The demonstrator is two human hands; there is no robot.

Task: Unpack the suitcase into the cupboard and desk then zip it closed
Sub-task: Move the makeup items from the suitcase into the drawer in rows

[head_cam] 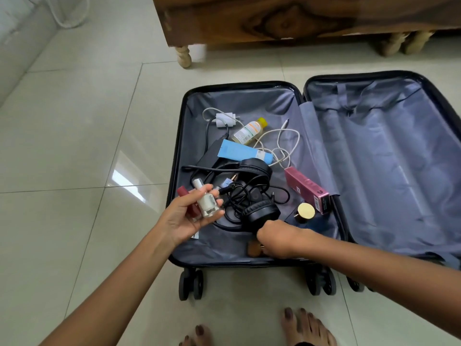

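Note:
The black suitcase [300, 92] lies open on the floor with grey lining. My left hand [185, 216] holds a white nail-polish bottle [205, 199] and a red one [185, 196] above the left half's front corner. My right hand [277, 239] reaches down at the front edge, fingers curled on a small brown item [253, 248], mostly hidden. Inside lie black headphones [259, 188] with tangled black cables, a blue tube [245, 152], a yellow-capped bottle [249, 131], a white charger [225, 120] with white cable, a pink box [308, 189] and a gold-lidded jar [305, 212].
The suitcase's right half [389, 158] holds only lining and straps. A wooden piece of furniture [287, 18] on turned legs stands just behind the case. Pale floor tiles [74, 158] spread to the left. My bare feet [303, 328] stand in front of the wheels.

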